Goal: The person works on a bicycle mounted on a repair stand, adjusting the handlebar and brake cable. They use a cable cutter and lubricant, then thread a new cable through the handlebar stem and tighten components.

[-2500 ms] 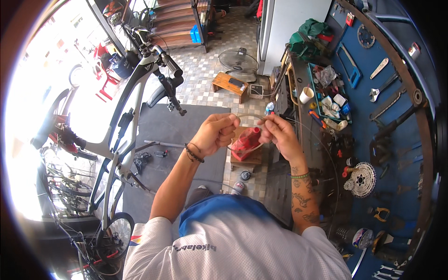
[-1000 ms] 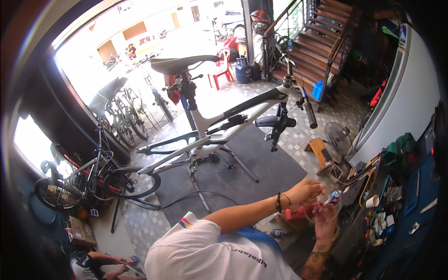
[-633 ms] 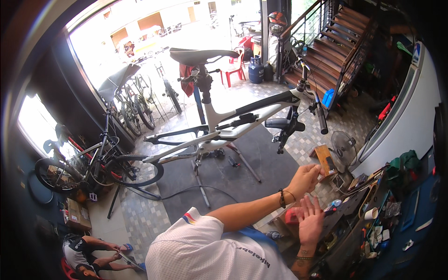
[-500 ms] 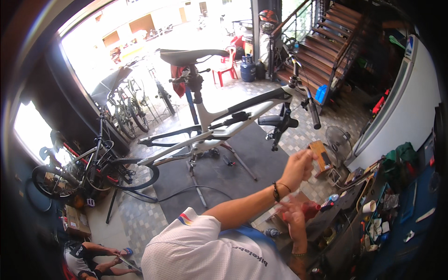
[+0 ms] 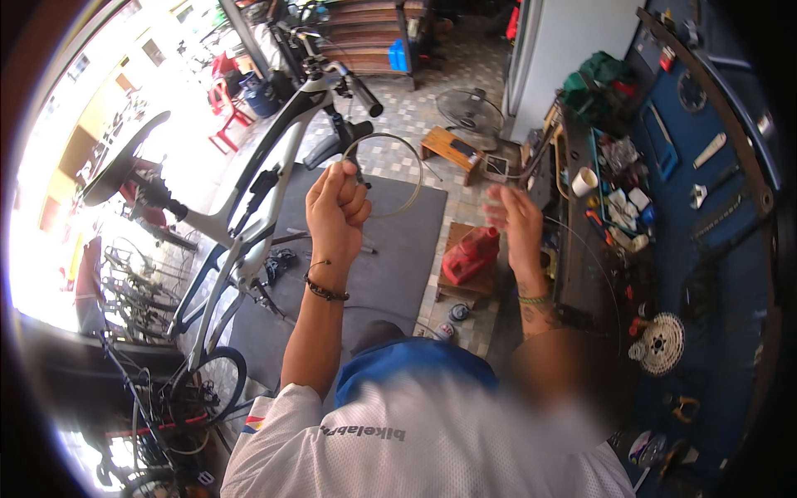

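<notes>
My left hand (image 5: 336,207) is raised in front of me, with its thumb and fingers pinched on a thin cable (image 5: 421,170). The cable curls in a loop to the right of that hand, over the grey floor mat. At the same height farther right is my right hand (image 5: 519,226), its fingers apart and partly smeared by motion. A thin wire line (image 5: 602,261) arcs down beyond the right hand; whether it belongs to the same cable, I cannot tell. Left of my left hand stands a white and black bicycle frame (image 5: 290,120) with a saddle (image 5: 124,162).
Below my right hand a red plastic container (image 5: 471,256) rests on a low wooden stand. A wooden stool (image 5: 448,153) and a floor fan (image 5: 466,108) stand ahead. Along the right runs a cluttered workbench beside a blue tool wall (image 5: 668,207); a sprocket cassette (image 5: 664,343) hangs there.
My view has swung to the right, so the bicycle frame now lies farther left. My hands have moved farther apart, and the looped cable at my left hand now shows clearly.
</notes>
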Available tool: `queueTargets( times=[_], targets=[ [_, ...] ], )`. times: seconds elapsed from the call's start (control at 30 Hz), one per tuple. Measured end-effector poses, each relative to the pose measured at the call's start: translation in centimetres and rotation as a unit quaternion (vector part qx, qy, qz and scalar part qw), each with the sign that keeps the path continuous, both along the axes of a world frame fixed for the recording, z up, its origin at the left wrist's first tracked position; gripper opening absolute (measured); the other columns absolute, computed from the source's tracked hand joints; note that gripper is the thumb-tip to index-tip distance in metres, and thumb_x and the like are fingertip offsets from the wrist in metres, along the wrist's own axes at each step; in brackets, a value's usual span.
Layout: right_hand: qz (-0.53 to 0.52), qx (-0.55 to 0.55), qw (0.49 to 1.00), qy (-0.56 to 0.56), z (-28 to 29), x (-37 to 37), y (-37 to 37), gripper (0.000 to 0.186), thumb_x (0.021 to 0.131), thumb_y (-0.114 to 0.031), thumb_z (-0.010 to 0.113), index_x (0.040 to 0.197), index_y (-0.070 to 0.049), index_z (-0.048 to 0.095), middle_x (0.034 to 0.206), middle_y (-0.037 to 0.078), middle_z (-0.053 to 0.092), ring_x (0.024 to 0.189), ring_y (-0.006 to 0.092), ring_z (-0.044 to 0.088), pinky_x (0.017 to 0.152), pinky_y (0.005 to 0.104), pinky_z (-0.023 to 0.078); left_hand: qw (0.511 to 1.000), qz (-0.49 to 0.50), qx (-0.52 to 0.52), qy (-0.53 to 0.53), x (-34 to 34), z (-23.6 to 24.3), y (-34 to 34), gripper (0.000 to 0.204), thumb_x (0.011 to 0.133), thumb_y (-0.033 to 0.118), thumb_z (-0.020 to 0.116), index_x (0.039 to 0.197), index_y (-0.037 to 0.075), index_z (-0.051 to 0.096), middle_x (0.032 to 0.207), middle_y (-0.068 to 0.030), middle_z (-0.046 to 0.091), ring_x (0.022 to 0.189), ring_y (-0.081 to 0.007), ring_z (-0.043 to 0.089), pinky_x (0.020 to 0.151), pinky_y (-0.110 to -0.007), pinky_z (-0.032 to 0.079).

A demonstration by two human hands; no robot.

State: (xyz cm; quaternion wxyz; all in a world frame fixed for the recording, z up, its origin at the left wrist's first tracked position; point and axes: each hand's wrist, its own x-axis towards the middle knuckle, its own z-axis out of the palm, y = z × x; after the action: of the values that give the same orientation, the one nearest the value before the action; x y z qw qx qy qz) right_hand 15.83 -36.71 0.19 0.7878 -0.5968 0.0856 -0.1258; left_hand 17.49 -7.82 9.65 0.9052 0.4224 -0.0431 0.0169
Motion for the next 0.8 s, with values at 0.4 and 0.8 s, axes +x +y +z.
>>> queueTargets(
  times=[0.4, 0.8],
  targets=[
    [0.217, 0.097, 0.971, -0.039, 0.0, -0.1, 7.9, 0.022, 0.108, -0.01, 0.057, 0.121, 0.002, 0.07, 0.107, 0.006, 0.07, 0.078, 0.0071, 0.052, 0.071, 0.0208, 0.042, 0.988, -0.084, -0.118, 0.047, 0.5, -4.0, -2.6, 0.022, 0.113, 0.02, 0.047, 0.102, 0.005, 0.059, 0.067, 0.0078, 0.028, 0.053, -0.0046, 0.023, 0.045, -0.024, 0.021],
    [-0.067, 0.123, 0.981, -0.133, -0.3, -0.8, 10.8, 0.027, 0.099, -0.006, 0.072, 0.121, -0.006, 0.056, 0.098, 0.005, 0.068, 0.085, 0.0067, 0.055, 0.079, 0.024, 0.047, 0.992, 0.078, -0.024, 0.099, -0.8, -6.3, -5.5, 0.023, 0.113, 0.02, 0.051, 0.102, 0.004, 0.062, 0.066, 0.0079, 0.03, 0.052, -0.0045, 0.024, 0.046, -0.025, 0.021]
  ],
)
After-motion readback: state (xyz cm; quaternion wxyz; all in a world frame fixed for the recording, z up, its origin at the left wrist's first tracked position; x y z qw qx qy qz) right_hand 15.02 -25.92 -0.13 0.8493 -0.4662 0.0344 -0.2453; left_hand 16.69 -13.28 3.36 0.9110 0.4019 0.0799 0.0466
